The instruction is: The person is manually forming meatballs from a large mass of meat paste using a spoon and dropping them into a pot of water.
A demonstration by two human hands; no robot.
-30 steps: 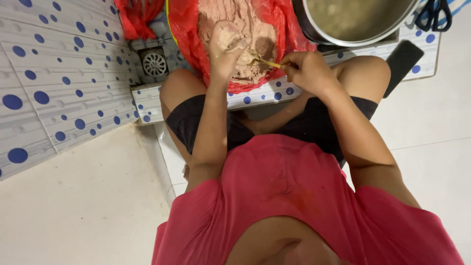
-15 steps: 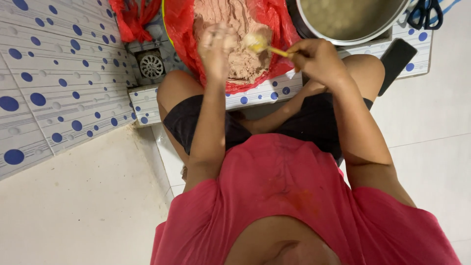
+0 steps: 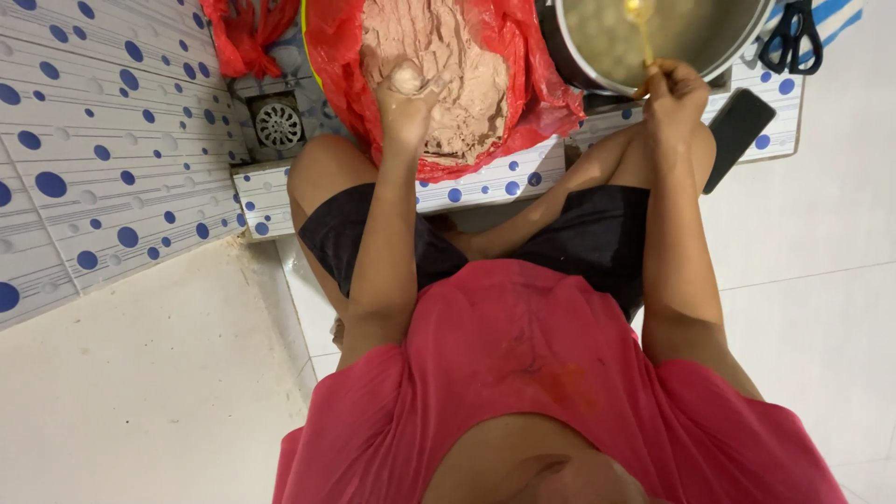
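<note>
Since half a second ago the right hand [image 3: 674, 89] has swung right, away from the pink paste [image 3: 448, 75], and now carries the yellow spoon [image 3: 642, 28] over the steel pot [image 3: 653, 42] at far right. It is closed round the spoon handle, bowl tipped above the pale liquid. The left hand [image 3: 406, 98] stays at the paste in the red-lined basin [image 3: 523, 93], fingers curled about a small lump squeezed up at the fist; the grip is loose, not sealed. In my judgement the spoon should be lowered close to the surface before release, to avoid splashing. The floor drain [image 3: 278, 123], scissors [image 3: 791, 37] and dark phone [image 3: 739, 131] lie clear of the work.
</note>
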